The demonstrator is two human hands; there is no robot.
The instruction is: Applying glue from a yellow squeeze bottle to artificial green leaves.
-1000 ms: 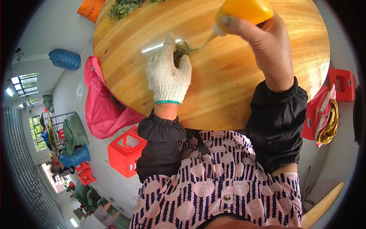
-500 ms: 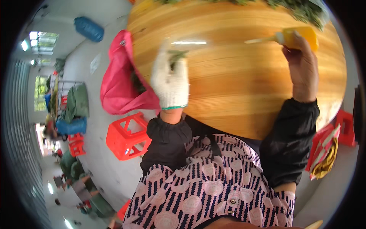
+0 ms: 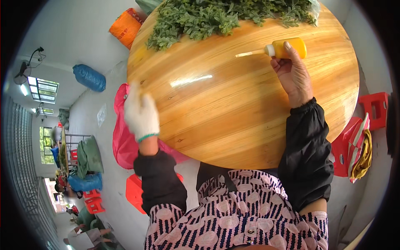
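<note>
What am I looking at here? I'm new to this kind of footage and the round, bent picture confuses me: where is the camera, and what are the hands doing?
The camera sits on a person's head and looks straight down, so you see their patterned top and black sleeves at the bottom. The wide lens bends straight edges, which is why everything curves toward the rim. There is no machine, only two hands. The left hand wears a white knitted glove and hangs at the left edge of the round wooden table; whether it holds anything cannot be told. The bare right hand grips a yellow squeeze bottle with a long pale nozzle pointing left, over the tabletop. A heap of green leafy sprigs lies along the far side. A pink bag and red plastic stools stand on the floor around the table.
</note>
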